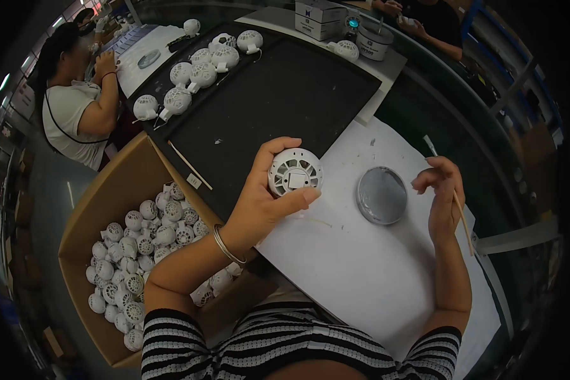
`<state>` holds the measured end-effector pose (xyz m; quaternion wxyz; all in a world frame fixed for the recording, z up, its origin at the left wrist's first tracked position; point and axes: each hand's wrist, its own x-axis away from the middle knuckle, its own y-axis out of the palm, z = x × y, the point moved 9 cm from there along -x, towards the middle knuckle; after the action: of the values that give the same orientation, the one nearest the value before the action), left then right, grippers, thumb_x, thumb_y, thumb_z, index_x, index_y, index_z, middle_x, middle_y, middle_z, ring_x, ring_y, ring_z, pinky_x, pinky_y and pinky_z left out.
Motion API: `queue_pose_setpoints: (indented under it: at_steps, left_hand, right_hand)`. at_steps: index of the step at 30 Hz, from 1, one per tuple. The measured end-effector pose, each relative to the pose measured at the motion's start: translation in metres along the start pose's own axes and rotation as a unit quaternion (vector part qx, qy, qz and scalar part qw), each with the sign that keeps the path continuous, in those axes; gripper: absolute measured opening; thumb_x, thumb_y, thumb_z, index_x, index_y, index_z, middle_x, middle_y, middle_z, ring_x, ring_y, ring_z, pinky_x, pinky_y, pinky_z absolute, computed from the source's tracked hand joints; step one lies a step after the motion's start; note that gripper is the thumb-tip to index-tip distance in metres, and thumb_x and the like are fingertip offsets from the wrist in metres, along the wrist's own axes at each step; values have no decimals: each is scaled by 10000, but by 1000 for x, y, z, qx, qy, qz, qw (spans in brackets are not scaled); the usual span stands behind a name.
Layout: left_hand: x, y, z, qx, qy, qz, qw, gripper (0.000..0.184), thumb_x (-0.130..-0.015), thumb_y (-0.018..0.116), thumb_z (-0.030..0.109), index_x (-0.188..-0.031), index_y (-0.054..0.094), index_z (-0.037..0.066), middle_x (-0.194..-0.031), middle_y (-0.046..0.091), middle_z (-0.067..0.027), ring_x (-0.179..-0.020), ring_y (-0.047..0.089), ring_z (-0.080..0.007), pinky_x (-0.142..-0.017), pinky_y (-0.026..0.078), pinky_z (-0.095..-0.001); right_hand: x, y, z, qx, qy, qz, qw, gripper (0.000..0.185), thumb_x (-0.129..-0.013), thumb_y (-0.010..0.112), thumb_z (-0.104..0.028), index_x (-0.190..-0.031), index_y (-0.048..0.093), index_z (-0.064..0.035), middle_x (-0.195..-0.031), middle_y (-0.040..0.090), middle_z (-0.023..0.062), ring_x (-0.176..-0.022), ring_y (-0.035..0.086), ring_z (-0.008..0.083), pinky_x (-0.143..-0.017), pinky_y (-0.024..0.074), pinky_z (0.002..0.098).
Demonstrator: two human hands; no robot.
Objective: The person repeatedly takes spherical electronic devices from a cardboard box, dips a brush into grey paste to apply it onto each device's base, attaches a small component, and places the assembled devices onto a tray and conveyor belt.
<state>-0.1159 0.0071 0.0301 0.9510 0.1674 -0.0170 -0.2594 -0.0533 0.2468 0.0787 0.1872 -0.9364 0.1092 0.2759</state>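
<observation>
My left hand (264, 199) is closed around a round white slotted housing (296, 172), thumb over its lower edge. The housing's vented face, with a white square in the middle, points up towards me. In my right hand (446, 196) is a thin brush (462, 221) with a wooden handle, its pale tip pointing up and away. My right fingers are curled, and part of the handle is hidden by them. Between my hands, on white paper (335, 266), lies a round dish of grey paste (382, 195). A thin pale wire trails below the housing.
Several white housings (202, 75) line the left side of a black tray (278, 82); another brush (190, 164) lies there. A cardboard box (107, 209) full of housings stands left. Cartons (320, 19) and a tub (373, 43) are at the back. Other people work left and across.
</observation>
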Motion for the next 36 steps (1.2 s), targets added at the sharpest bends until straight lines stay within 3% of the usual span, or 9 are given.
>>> queue_pose_setpoints:
  at_steps: [5, 8, 11, 15, 20, 26, 30, 32, 36]
  left_hand:
    - [-2, 4, -17, 3, 3, -25, 1000, 726, -652, 699, 35, -1237, 278, 120, -999, 495, -81, -859, 568, -175, -640, 504, -277]
    - [-5, 5, -19, -13, 13, -22, 1000, 641, -719, 678, 195, -1222, 291, 107, -980, 505, -96, -855, 575, -192, -635, 509, -282]
    - [-7, 3, -33, 75, -59, -28, 995, 504, -801, 511, 438, -1139, 352, 99, -960, 534, -163, -746, 603, -233, -533, 514, -275]
    - [-7, 3, -44, 113, -68, -62, 989, 477, -761, 586, 399, -1091, 392, 114, -995, 524, -217, -669, 612, -278, -404, 479, -271]
    - [-5, 10, -49, 180, -84, -101, 975, 568, -705, 638, 341, -1144, 356, 116, -1062, 479, -267, -754, 599, -330, -458, 502, -294]
    - [-2, 19, -50, 165, -88, -120, 975, 808, -591, 704, 288, -1240, 266, 92, -1101, 444, -294, -822, 581, -351, -546, 535, -339]
    - [-3, 17, -52, 176, -101, -105, 973, 826, -576, 706, 267, -1248, 257, 93, -1101, 446, -296, -821, 581, -358, -566, 542, -352]
    - [-2, 17, -56, 179, -124, -98, 971, 841, -520, 722, 232, -1229, 289, 103, -1072, 504, -226, -864, 597, -329, -653, 552, -368]
    - [-1, 18, -57, 157, -124, -100, 975, 834, -525, 718, 240, -1227, 290, 101, -1057, 518, -214, -857, 600, -322, -646, 553, -367]
  right_hand:
    - [1, -6, 12, 2, 41, 24, 999, 400, -926, 328, -309, -898, 582, -2, -711, 542, 59, -607, 473, 84, -536, 390, 207]
    - [-1, -7, 20, -24, 58, 26, 998, 377, -922, 347, -289, -841, 581, -3, -711, 543, 54, -603, 476, 80, -529, 389, 205]
    - [1, -13, 20, -13, 84, 14, 996, 317, -911, 387, -250, -825, 573, -8, -709, 538, 47, -606, 482, 75, -522, 393, 209]
    - [-1, -10, 30, 6, 160, -43, 986, 240, -875, 459, -218, -791, 557, -15, -709, 535, 36, -605, 494, 83, -536, 402, 211]
    - [-2, -2, 41, 117, 143, -130, 974, 277, -853, 481, -267, -749, 551, -19, -616, 507, 27, -572, 458, 104, -530, 369, 237]
    - [-5, 7, 62, 75, 147, -165, 972, 293, -850, 473, -275, -735, 554, -18, -618, 506, 41, -557, 445, 126, -521, 357, 261]
    - [-7, 10, 64, 142, 123, -227, 956, 292, -847, 478, -273, -711, 546, -24, -602, 501, 38, -538, 440, 129, -521, 358, 269]
    - [-10, 10, 60, 190, 127, -253, 940, 294, -849, 485, -268, -681, 527, -31, -577, 500, 29, -524, 452, 119, -516, 368, 253]
    - [-22, 1, 49, 76, 119, -145, 979, 333, -853, 494, -321, -727, 565, -22, -613, 511, 28, -557, 499, 99, -487, 379, 211]
